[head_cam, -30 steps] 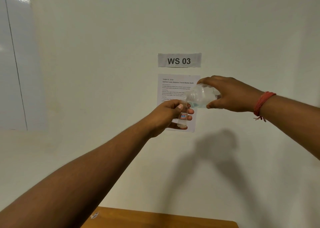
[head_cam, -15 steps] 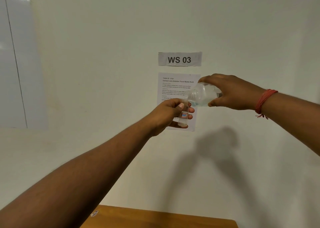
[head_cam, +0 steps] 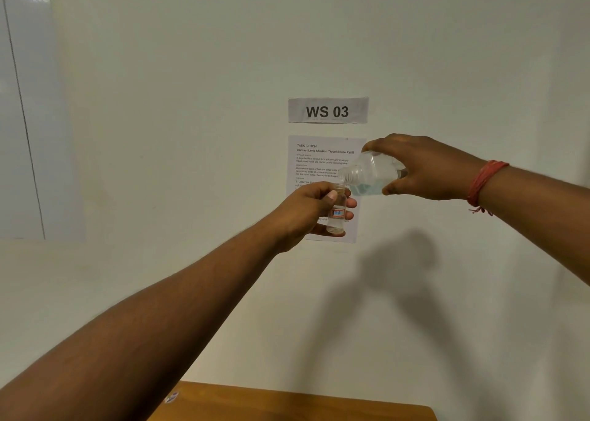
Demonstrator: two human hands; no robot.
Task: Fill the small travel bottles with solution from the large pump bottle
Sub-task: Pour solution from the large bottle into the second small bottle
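Note:
My left hand (head_cam: 311, 211) grips a small clear travel bottle (head_cam: 337, 213) upright in mid-air; it has a red and blue label and no cap. My right hand (head_cam: 424, 166) holds the large clear bottle (head_cam: 370, 173) tipped on its side, its open threaded neck pointing left and touching the small bottle's mouth. Pale liquid pools along the large bottle's lower side. Both hands are raised in front of the wall, well above the table.
A wooden table (head_cam: 287, 403) edge shows at the bottom. On the white wall hang a "WS 03" sign (head_cam: 328, 111) and a printed task sheet (head_cam: 319, 158). A red thread band (head_cam: 483, 182) circles my right wrist. A whiteboard panel (head_cam: 19, 117) is at left.
Both hands hold the same pose, with only a slight drift in the view. The large bottle stays tipped at the small bottle's mouth.

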